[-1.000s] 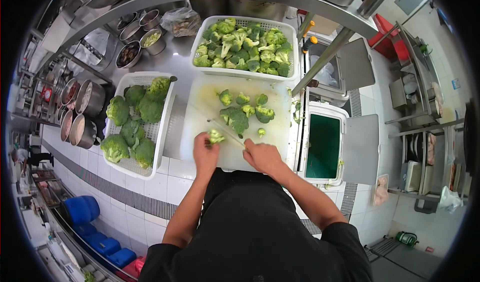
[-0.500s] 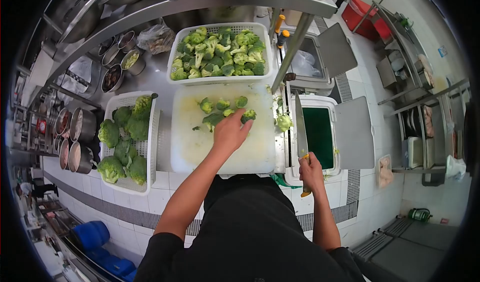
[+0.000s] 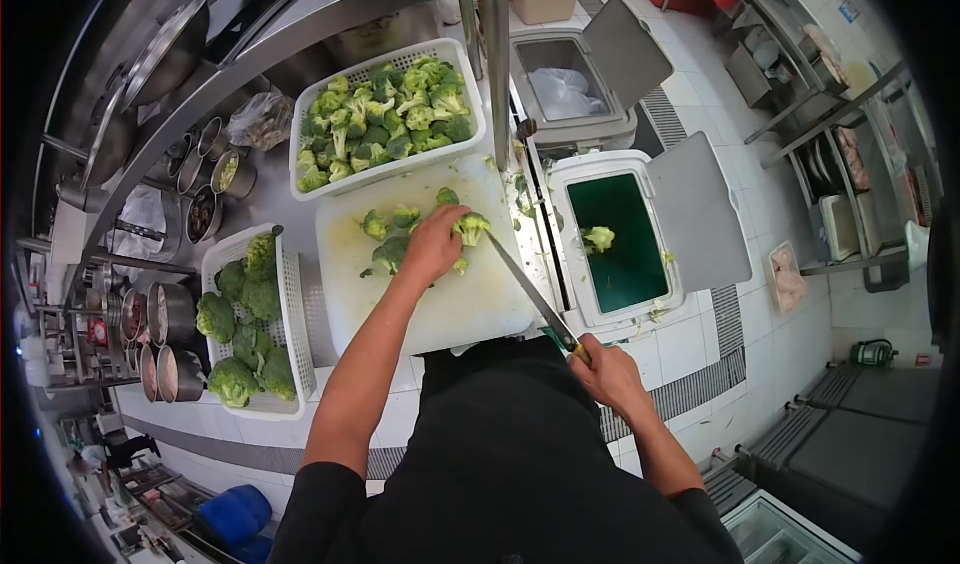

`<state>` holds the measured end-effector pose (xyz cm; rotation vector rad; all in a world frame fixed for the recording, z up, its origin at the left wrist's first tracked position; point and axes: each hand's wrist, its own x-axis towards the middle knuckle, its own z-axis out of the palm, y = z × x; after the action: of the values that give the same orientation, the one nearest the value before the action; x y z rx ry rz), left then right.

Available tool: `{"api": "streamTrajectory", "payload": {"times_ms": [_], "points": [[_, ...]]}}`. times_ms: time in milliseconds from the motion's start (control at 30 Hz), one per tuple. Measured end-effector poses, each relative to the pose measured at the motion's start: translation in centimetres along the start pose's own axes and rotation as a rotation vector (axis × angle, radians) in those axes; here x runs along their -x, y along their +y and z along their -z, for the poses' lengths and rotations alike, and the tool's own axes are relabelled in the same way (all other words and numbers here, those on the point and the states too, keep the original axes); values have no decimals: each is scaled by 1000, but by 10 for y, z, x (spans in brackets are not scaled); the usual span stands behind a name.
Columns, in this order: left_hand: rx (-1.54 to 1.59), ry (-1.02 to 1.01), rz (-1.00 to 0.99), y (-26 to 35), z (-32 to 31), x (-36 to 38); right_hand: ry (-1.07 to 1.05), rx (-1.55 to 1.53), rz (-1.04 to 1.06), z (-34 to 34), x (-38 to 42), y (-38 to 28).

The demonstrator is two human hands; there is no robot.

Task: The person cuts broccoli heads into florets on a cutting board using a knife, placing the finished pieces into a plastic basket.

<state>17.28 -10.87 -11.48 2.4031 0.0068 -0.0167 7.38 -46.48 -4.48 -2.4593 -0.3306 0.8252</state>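
Note:
My left hand (image 3: 433, 247) is over the cutting board (image 3: 450, 314), its fingers closed round a broccoli floret (image 3: 470, 228). Several other florets (image 3: 388, 254) lie beside and partly under that hand. In my right hand (image 3: 606, 372) is the yellow handle of a long knife (image 3: 535, 297). The blade slants up and left over the board's right edge, its tip close to the held floret. A pale green broccoli piece (image 3: 599, 238) is in the open green-lined bin (image 3: 620, 282).
A white basket (image 3: 478, 114) of cut florets stands behind the board. Another basket (image 3: 297, 334) with whole broccoli heads is at the left. Metal pots (image 3: 180, 319) are farther left. A metal post (image 3: 495, 74) rises near the board's back right corner.
The knife has swung from right of the board to over its edge, tip toward the floret. A broccoli piece from beside the board is now in the bin. The view has turned.

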Motion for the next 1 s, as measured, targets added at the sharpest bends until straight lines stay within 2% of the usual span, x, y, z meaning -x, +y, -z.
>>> {"api": "streamTrajectory", "payload": {"times_ms": [167, 333, 467, 533, 733, 833, 1000], "points": [[-60, 8, -17, 6, 1, 0, -27, 36, 23, 1, -6, -8], [-20, -1, 105, 21, -3, 3, -22, 39, 36, 0, -16, -11], [-40, 27, 109, 18, -8, 4, -19, 68, 40, 5, -12, -12], [-88, 119, -4, 11, -15, 4, -27, 85, 43, 8, -9, -10], [-79, 77, 25, 21, -16, 0, 84, 186, 122, 3, -14, -15], [-53, 22, 87, 25, -15, -2, 102, 246, 117, -10, -26, -16], [-69, 27, 47, 21, -13, -5, 83, 288, 135, -16, -53, -2]]}}
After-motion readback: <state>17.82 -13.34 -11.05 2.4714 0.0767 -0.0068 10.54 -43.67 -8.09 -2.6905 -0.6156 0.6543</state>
